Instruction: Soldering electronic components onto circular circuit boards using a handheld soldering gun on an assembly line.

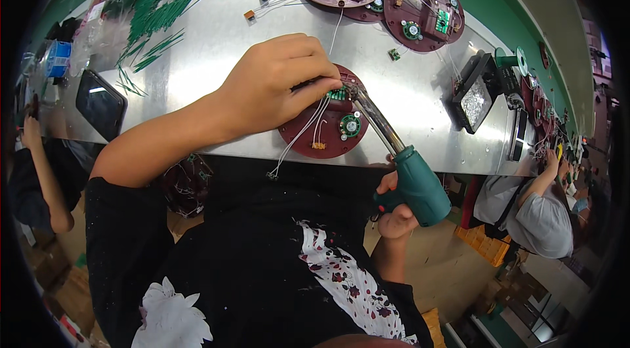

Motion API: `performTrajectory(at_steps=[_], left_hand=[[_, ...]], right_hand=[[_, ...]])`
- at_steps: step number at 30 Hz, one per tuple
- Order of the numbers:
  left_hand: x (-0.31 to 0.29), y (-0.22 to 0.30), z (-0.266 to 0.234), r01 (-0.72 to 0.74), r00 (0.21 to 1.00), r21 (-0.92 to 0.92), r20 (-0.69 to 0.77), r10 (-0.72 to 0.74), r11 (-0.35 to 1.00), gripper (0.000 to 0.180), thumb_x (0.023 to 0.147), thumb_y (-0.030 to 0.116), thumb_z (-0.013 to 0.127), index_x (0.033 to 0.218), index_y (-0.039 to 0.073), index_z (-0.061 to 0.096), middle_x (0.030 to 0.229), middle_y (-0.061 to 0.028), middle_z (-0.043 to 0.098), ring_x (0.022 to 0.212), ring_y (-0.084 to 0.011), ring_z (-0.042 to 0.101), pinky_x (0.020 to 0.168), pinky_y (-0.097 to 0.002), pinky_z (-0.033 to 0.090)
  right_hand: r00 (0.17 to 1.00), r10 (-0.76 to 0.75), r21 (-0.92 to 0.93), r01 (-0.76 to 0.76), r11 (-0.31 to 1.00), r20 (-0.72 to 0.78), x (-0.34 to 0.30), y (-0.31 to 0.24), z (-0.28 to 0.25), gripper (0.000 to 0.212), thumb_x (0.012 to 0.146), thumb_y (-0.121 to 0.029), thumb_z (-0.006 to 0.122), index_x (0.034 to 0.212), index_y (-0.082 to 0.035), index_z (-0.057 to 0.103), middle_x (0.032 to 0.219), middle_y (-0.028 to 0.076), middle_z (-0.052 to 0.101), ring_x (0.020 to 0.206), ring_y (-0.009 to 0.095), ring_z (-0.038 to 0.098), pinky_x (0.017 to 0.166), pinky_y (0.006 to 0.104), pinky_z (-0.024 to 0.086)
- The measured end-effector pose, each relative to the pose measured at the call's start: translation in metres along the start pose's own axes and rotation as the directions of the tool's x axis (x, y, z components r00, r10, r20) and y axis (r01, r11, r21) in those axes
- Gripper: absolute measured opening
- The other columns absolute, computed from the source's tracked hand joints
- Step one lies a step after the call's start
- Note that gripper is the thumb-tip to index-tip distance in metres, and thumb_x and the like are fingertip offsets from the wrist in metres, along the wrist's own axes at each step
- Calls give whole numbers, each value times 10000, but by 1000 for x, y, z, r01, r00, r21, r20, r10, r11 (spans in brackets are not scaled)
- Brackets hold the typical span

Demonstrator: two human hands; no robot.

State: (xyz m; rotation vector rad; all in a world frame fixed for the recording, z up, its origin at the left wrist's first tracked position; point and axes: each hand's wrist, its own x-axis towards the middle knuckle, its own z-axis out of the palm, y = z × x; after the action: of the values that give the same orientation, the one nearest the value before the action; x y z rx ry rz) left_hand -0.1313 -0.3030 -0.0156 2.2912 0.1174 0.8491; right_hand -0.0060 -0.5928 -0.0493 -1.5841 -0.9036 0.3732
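A round maroon plastic plate [298, 135] lies at the table's near edge, with a small green circuit board [337, 94], a round green speaker [350, 125] and loose white wires [308, 126] on it. My left hand [279, 79] reaches over the plate, thumb and fingers pinched together beside the board; what they hold is too small to make out. A green soldering gun [420, 184] is gripped in my right hand [399, 222], held below the table edge. Its metal tip slants up to the board, close to my left fingertips.
More wired maroon plates [423, 17] lie at the far side. Thin green wires [154, 20] and a black phone [100, 104] are on the left. At right stand a black tray [476, 102] and a green spool [512, 59]. Other people [535, 210] work at both sides.
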Motion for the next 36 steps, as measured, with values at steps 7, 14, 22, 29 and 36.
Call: performTrajectory(at_steps=[7,14,22,29,36], left_hand=[[0,1,0,38,999,-5,11,-38,999,86,883,90,788,912,30,734,879,-88,693,803,-273,680,692,-366,559],[1,1,0,36,999,-13,28,-36,999,85,882,83,788,916,27,733,875,-96,690,805,-272,679,694,-360,558],[6,2,-11,164,984,-130,97,-152,978,94,891,67,774,941,12,718,847,-101,677,758,-242,671,673,-330,543],[12,-8,-33,142,966,-83,231,-119,986,71,898,50,770,925,0,727,830,-63,672,700,-156,621,620,-279,472],[15,-4,-30,256,951,-145,215,-222,956,139,897,137,783,904,13,722,764,-54,650,671,-140,606,609,-275,472]], right_hand=[[997,50,116,-43,992,-63,-4,-5,2,895,981,-764,501,1216,94,591,995,183,648,746,219,645,722,357,549],[991,88,145,-73,987,-103,1,-9,4,919,962,-779,520,1210,103,586,1155,273,668,745,200,650,671,303,536],[990,73,151,-53,987,-124,2,-2,2,934,962,-785,506,1214,111,582,1179,282,666,725,189,642,650,289,526],[987,90,141,-71,988,-134,5,-7,2,945,957,-796,497,1204,112,586,1122,261,676,735,191,645,650,295,525],[988,83,139,-64,988,-133,5,-3,1,951,957,-804,486,1199,110,592,1109,251,681,749,203,651,650,301,520]])
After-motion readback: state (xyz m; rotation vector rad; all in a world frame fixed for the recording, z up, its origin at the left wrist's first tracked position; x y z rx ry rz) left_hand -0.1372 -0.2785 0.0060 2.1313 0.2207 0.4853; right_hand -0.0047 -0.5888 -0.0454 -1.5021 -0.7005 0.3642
